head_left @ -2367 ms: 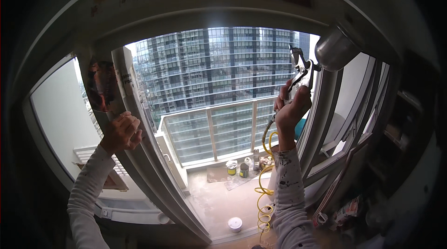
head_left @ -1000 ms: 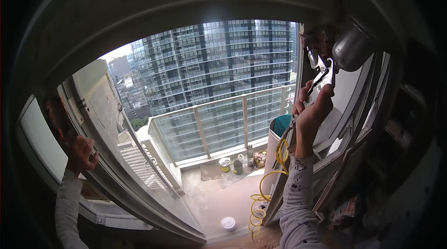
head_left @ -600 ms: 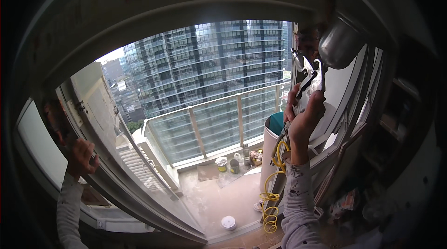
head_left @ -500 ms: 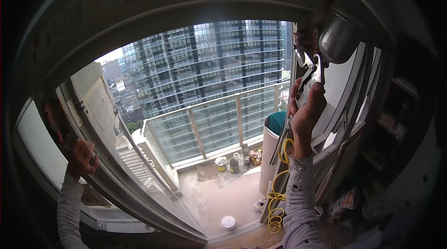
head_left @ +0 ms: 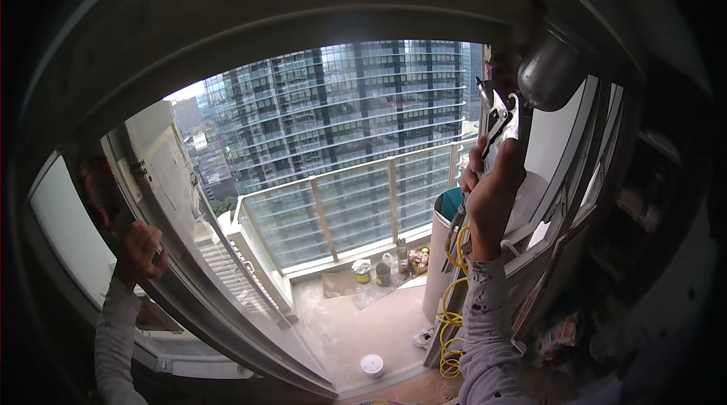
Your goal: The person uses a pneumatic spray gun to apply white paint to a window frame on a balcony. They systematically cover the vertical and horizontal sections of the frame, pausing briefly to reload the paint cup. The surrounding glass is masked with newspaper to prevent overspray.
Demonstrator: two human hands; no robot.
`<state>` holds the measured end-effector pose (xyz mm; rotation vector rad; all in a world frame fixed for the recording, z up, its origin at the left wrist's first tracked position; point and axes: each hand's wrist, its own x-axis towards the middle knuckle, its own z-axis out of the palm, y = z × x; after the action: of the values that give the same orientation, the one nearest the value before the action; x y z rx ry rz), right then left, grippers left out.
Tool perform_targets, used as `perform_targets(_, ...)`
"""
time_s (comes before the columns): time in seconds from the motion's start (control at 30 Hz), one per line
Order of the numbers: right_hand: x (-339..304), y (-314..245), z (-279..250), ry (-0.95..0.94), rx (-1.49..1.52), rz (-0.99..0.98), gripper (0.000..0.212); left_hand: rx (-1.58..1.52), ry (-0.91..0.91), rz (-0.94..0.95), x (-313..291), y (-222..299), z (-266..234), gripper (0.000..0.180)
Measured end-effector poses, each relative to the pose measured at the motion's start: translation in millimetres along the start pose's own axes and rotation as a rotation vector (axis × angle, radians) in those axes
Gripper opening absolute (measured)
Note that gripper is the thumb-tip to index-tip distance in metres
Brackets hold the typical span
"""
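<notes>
My right hand (head_left: pixel 496 185) is raised at the right side of a doorway, wrapped round the handle of a silver spray gun (head_left: pixel 500 121). A grey metal cup (head_left: pixel 553 71) sits on top of the gun, whose nozzle points up toward the frame. From below the handle a yellow coiled air hose (head_left: pixel 452 319) hangs beside my paint-spotted sleeve. At the left, my left hand (head_left: pixel 140 252) is at the edge of the door frame (head_left: pixel 170 268), its fingers bent against it. A reddish-brown patch (head_left: pixel 98 185) shows just above that hand, in shadow.
Beyond the opening lies a balcony floor (head_left: pixel 348 337) with a round white lid or tub (head_left: pixel 372 365). Several cans (head_left: pixel 383 275) stand near the glass railing (head_left: pixel 356 208). A tall pale roll (head_left: pixel 435 253) with a teal inside leans by the right jamb. Dark shelves (head_left: pixel 644 193) are farther right.
The whole view has shifted slightly, so the balcony sits a little lower and to the right. Both hands stay in nearly the same places, the right still holding the spray gun.
</notes>
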<state>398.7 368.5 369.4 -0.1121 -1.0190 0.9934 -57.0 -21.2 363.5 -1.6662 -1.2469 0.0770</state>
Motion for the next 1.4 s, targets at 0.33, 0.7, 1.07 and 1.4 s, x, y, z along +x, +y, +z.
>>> perform_targets(0.33,-21.3,1.5,1.8,-0.246,0.045,-0.008,0.054,0.009,0.003,-0.020,-2.8,0.2,3.5,0.040)
perform_targets(0.7,-43.6,17.4,24.0,-0.131,0.062,0.018,0.058,0.004,-0.030,-0.021,-3.6,0.2,-4.3,0.043)
perform_targets(1.07,-143.3,42.2,148.8,-0.443,0.340,0.066,0.050,0.077,0.046,0.006,15.2,5.7,-10.6,0.029)
perform_targets(1.4,-210.7,29.0,261.0,-0.714,0.250,-0.175,0.032,0.016,0.117,-0.006,11.6,5.5,-10.2,0.023)
